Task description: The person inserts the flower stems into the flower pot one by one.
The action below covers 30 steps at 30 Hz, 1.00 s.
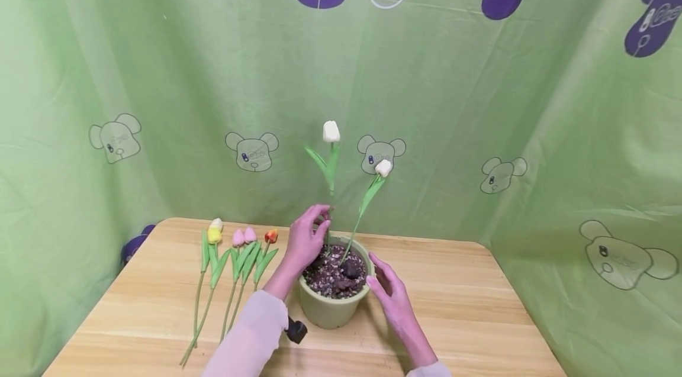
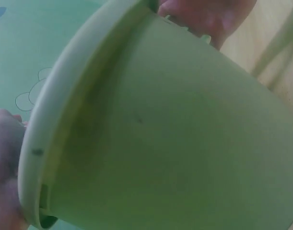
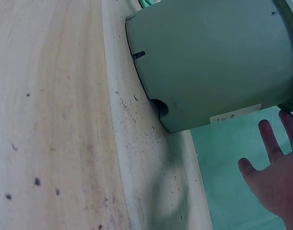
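While the left hand (image 1: pixel 305 241) has its fingers pinched on the stem of an upright white tulip (image 1: pixel 331 132) at the center of the frame, the right hand (image 1: pixel 394 299) rests its spread, nearly straight fingers against the right side of the green pot (image 1: pixel 327 312). That pot stands on the wooden bench (image 1: pixel 453 294) in the lower middle of the frame, filled with dark, pebbly soil (image 1: pixel 333 288). Both stems reach down to this soil: the upright tulip's, and that of a second white tulip (image 1: pixel 383 168), which leans toward the right. At lower left of the frame, a yellow tulip (image 1: pixel 214 236), two pink tulips (image 1: pixel 249 235), a red-orange tulip (image 1: pixel 271 236) and another white tulip (image 1: pixel 216 224) lie on the bench, blooms toward its far edge. Near the pot's lower left, a black object (image 1: pixel 296 331) is partly hidden by the left sleeve (image 1: pixel 250 335). Patterned green cloth (image 1: pixel 453 99) hangs behind.
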Tool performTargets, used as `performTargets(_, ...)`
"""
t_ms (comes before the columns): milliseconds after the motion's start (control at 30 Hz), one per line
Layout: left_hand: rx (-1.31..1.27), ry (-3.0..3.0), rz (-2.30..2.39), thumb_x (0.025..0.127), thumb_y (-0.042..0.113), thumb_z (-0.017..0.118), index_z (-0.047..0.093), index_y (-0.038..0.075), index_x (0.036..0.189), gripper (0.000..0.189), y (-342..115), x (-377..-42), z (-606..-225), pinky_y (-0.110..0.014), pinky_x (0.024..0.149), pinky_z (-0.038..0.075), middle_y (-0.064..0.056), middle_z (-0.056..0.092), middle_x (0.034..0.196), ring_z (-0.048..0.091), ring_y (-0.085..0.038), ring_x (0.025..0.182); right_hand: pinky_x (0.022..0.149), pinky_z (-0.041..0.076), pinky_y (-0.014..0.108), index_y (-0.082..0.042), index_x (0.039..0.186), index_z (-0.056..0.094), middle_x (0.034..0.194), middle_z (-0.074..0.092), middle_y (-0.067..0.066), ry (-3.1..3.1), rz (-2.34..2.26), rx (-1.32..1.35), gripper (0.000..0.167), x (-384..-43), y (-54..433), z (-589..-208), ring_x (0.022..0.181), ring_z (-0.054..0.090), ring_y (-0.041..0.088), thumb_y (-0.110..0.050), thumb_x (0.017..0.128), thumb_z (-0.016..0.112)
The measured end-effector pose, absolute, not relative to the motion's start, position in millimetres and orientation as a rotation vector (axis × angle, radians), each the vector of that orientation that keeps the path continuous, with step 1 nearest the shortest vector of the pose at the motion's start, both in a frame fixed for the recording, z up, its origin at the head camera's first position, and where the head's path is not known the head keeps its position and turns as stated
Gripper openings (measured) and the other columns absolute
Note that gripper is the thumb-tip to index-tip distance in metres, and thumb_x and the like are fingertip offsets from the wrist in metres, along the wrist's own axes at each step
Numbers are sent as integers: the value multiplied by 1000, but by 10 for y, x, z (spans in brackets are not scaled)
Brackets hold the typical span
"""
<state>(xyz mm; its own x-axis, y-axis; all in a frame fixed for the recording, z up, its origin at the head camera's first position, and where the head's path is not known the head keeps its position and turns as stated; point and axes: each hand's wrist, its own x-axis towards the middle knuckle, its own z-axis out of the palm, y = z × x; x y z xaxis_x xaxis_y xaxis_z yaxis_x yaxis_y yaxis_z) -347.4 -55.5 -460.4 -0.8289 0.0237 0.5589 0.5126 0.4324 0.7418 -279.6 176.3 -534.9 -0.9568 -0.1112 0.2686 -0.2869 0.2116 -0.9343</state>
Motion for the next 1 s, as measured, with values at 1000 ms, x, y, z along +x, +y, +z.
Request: performTargets(1000, -532, -2350, -1367, 94, -3, 67, 67, 8, 123, 31, -634, -3420, -4678, -23, 79, 62, -6, 71, 104, 70, -20, 91, 126, 25, 50, -10, 154, 46, 161, 44, 14, -2316, 1871, 393, 51, -2793, 1761, -5338, 149, 41, 33, -14, 105, 60)
